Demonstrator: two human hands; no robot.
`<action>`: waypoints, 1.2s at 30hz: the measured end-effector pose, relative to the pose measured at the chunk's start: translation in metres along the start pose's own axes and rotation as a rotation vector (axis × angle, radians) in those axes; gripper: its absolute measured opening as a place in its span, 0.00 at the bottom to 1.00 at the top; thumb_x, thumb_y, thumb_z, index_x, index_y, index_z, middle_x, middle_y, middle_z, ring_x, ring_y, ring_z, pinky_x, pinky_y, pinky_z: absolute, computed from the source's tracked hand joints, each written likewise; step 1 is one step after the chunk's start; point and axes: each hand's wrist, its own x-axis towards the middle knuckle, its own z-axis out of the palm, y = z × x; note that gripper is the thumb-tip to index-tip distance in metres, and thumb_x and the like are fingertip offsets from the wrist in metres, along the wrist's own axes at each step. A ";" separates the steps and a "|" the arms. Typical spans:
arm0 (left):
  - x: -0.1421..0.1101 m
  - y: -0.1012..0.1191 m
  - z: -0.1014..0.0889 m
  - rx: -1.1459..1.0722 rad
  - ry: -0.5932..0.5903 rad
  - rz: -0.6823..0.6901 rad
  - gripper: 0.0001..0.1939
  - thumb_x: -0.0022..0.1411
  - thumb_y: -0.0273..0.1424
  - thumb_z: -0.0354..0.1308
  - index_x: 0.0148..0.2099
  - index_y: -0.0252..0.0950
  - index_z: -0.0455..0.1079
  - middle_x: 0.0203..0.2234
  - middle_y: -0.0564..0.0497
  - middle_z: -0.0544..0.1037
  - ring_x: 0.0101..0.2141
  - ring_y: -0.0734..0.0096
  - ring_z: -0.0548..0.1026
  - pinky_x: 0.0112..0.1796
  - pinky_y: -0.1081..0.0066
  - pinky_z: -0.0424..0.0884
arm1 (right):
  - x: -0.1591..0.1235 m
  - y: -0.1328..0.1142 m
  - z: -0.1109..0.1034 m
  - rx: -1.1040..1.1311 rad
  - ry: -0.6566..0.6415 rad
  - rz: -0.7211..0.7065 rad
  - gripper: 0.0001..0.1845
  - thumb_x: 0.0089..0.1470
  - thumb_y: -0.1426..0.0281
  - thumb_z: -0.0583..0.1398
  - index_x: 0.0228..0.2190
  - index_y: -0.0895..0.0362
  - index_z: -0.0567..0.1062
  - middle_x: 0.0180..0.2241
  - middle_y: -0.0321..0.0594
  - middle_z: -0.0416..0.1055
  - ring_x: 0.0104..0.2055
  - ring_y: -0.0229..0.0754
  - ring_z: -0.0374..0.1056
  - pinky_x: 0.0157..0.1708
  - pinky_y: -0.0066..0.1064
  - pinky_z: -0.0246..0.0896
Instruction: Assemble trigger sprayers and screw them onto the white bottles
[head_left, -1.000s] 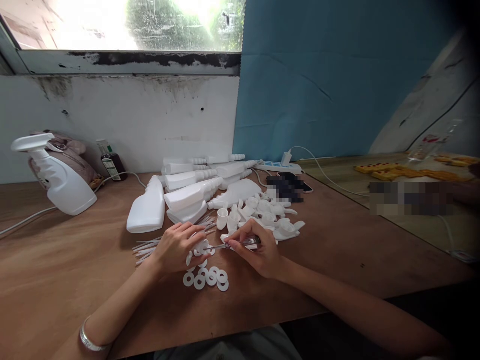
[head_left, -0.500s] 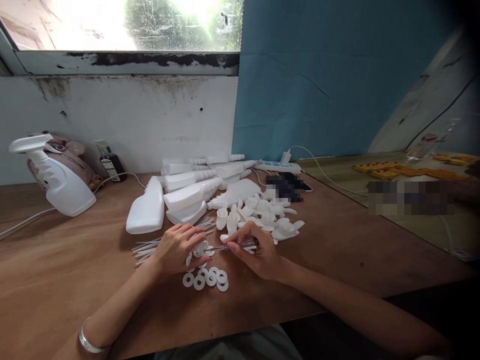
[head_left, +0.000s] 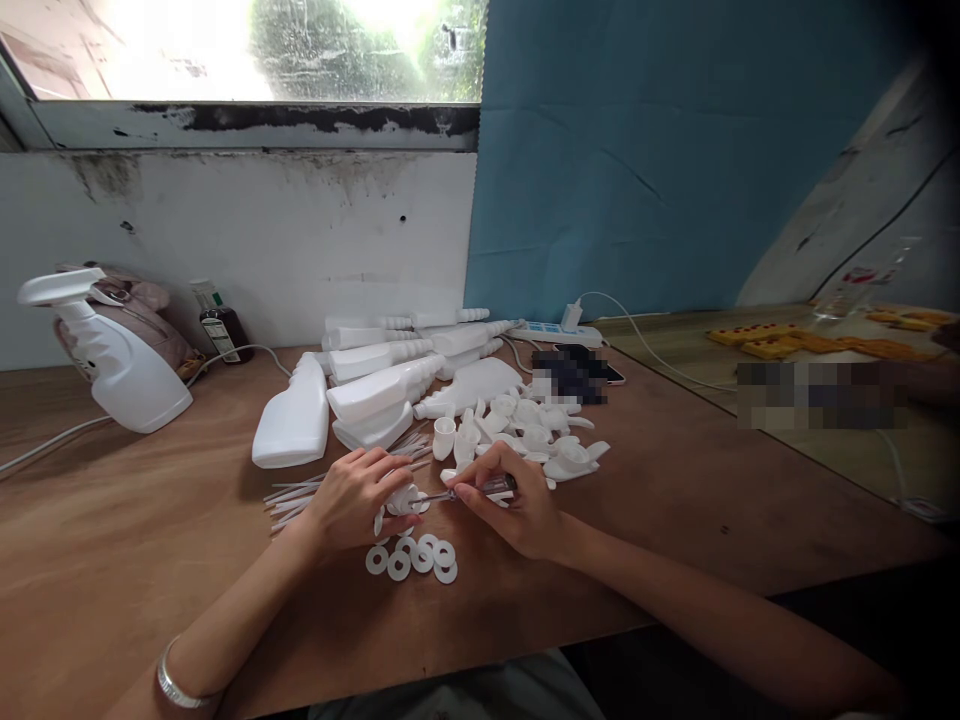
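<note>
My left hand (head_left: 356,498) is closed around a white plastic spray head (head_left: 403,500), partly hidden by the fingers. In my right hand (head_left: 529,515) is a screwdriver (head_left: 433,498), gripped by its handle between thumb and fingers. Its metal shaft points left and its tip meets the white piece. Just below my left hand lie several flat white ring washers (head_left: 398,565), some overlapping. Thin white tubes (head_left: 291,505) spread out beside and behind that hand. Beyond my right hand sits a heap of white spray heads (head_left: 529,430).
White plastic bottles (head_left: 382,385) lie piled at the back, and one bottle (head_left: 291,415) stands at their left. An assembled spray bottle (head_left: 135,365) stands far left by a pink bag (head_left: 142,300) and a dark bottle (head_left: 221,325). A power strip (head_left: 551,332) lies against the wall.
The white piece in my left hand has turned slightly at the screwdriver's tip. Both hands stay in nearly the same place.
</note>
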 end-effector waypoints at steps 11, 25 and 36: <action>-0.003 -0.003 0.002 -0.005 -0.058 -0.033 0.13 0.52 0.32 0.60 0.40 0.35 0.66 0.43 0.47 0.76 0.37 0.61 0.73 0.35 0.64 0.70 | 0.001 0.001 0.000 0.001 0.008 0.031 0.09 0.53 0.73 0.58 0.27 0.54 0.61 0.26 0.36 0.72 0.26 0.37 0.70 0.23 0.27 0.63; -0.002 -0.001 -0.001 0.002 -0.073 -0.071 0.12 0.49 0.25 0.56 0.39 0.36 0.63 0.43 0.46 0.76 0.38 0.59 0.73 0.34 0.63 0.70 | 0.001 0.000 0.000 0.008 0.010 -0.011 0.07 0.53 0.73 0.58 0.27 0.54 0.62 0.26 0.37 0.73 0.25 0.37 0.70 0.23 0.27 0.64; -0.002 -0.003 -0.002 -0.011 -0.066 -0.099 0.10 0.51 0.28 0.57 0.39 0.36 0.63 0.43 0.46 0.76 0.39 0.58 0.73 0.35 0.63 0.69 | 0.001 -0.001 0.000 0.008 0.020 -0.040 0.08 0.53 0.74 0.58 0.28 0.54 0.62 0.26 0.36 0.73 0.24 0.36 0.70 0.22 0.26 0.63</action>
